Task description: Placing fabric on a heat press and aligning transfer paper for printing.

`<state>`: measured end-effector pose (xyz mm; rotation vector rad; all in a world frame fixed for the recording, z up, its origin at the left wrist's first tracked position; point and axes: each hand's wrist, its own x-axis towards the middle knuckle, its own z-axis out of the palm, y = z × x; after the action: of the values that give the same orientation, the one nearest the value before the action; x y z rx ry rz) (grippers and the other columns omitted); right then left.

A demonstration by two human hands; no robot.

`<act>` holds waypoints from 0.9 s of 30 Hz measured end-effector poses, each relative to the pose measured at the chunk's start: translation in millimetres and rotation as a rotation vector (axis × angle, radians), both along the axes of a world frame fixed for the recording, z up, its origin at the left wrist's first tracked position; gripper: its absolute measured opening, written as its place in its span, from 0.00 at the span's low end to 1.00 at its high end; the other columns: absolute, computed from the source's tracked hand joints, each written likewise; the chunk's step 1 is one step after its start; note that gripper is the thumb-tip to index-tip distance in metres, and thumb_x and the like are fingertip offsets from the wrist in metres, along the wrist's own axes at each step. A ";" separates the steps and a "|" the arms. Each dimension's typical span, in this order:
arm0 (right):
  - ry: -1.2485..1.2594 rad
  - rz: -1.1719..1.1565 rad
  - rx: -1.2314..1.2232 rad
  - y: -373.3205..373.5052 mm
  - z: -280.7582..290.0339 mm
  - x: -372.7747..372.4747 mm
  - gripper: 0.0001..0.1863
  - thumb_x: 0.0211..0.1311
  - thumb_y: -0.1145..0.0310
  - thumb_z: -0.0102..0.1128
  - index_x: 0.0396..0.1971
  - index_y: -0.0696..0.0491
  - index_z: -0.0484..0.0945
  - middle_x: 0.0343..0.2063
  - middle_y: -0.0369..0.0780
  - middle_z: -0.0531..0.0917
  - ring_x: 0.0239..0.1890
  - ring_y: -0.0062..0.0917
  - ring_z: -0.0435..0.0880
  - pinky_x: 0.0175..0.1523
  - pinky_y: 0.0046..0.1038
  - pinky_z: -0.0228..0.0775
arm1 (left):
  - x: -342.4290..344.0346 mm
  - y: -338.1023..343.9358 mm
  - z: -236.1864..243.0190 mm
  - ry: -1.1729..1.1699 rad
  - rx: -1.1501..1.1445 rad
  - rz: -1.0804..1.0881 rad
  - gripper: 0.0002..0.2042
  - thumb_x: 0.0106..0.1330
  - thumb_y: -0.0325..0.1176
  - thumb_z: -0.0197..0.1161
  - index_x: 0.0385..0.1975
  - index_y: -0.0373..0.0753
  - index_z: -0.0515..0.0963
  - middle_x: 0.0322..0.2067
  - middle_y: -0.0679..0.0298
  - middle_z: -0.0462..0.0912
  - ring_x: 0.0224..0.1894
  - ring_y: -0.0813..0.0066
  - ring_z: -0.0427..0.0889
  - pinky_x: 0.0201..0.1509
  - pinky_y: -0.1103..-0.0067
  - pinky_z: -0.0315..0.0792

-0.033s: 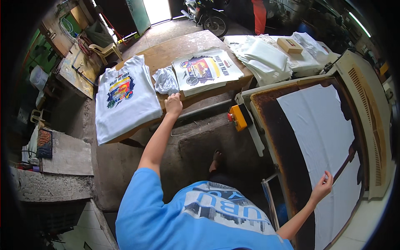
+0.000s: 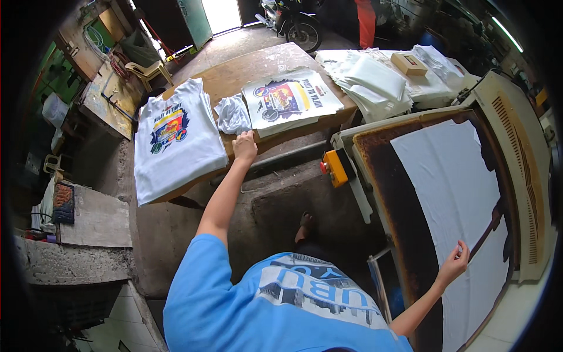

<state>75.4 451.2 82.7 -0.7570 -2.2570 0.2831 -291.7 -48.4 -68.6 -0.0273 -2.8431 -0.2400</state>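
My left hand point(image 2: 245, 148) is at the front edge of the wooden table point(image 2: 234, 64), fingers curled closed. It is just below a crumpled white cloth point(image 2: 233, 114) and a stack of printed sheets point(image 2: 291, 100); what it holds, if anything, is hidden. To its left lies a pile of white printed shirts point(image 2: 176, 141). Over the heat press bed point(image 2: 410, 234) on the right, my right hand point(image 2: 453, 264) has its thumb and fingers drawn together. Whether anything is pinched there is too small to tell. Beneath it, white sheet-like material point(image 2: 448, 182) lies across the dark bed.
A yellow switch box point(image 2: 335, 166) with a red button juts from the press's left side. White sheets point(image 2: 369, 82) and a small cardboard box point(image 2: 409, 64) occupy the far right table. A plastic chair point(image 2: 148, 73) and a motorcycle point(image 2: 293, 26) stand farther back.
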 end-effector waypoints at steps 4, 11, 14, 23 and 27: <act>0.030 -0.010 0.018 12.6 -10.8 -51.3 0.07 0.55 0.78 0.48 0.33 0.58 0.74 0.31 0.39 0.76 0.25 0.25 0.74 0.24 0.22 0.64 | -44.8 5.3 -35.0 -0.149 -0.160 0.015 0.12 0.51 0.28 0.54 0.36 0.43 0.71 0.36 0.62 0.75 0.41 0.66 0.74 0.43 0.70 0.66; -0.061 0.044 -0.017 21.7 4.2 -116.8 0.07 0.56 0.79 0.47 0.33 0.58 0.74 0.30 0.38 0.76 0.26 0.24 0.75 0.24 0.21 0.63 | -105.9 3.1 -69.9 -0.240 -0.314 -0.064 0.16 0.50 0.27 0.55 0.41 0.42 0.67 0.36 0.62 0.74 0.40 0.66 0.75 0.43 0.69 0.67; -0.109 0.012 -0.011 16.9 12.3 -136.0 0.07 0.56 0.79 0.46 0.32 0.58 0.74 0.30 0.38 0.76 0.26 0.24 0.75 0.24 0.21 0.64 | -126.1 -2.7 -90.2 -0.225 -0.420 -0.128 0.17 0.54 0.29 0.52 0.45 0.43 0.67 0.36 0.63 0.74 0.40 0.69 0.75 0.44 0.69 0.67; -0.136 -0.007 -0.066 -22.7 19.6 -175.9 0.06 0.55 0.79 0.47 0.29 0.58 0.75 0.27 0.38 0.77 0.27 0.25 0.75 0.27 0.21 0.65 | -168.5 -9.8 -86.3 -0.218 -0.356 -0.391 0.04 0.50 0.25 0.52 0.20 0.43 0.73 0.18 0.63 0.79 0.27 0.69 0.80 0.38 0.74 0.69; -0.120 0.022 -0.107 -46.2 22.1 -200.4 0.06 0.54 0.80 0.47 0.29 0.59 0.74 0.27 0.39 0.77 0.27 0.25 0.76 0.28 0.22 0.66 | -189.8 -8.6 -61.8 -0.312 -0.198 -0.443 0.02 0.48 0.25 0.55 0.20 0.40 0.73 0.22 0.59 0.79 0.30 0.65 0.80 0.39 0.71 0.69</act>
<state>-125.1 404.9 104.8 -0.8251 -2.3799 0.3807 -481.5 -56.9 -130.4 -0.7247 -3.1248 -0.0518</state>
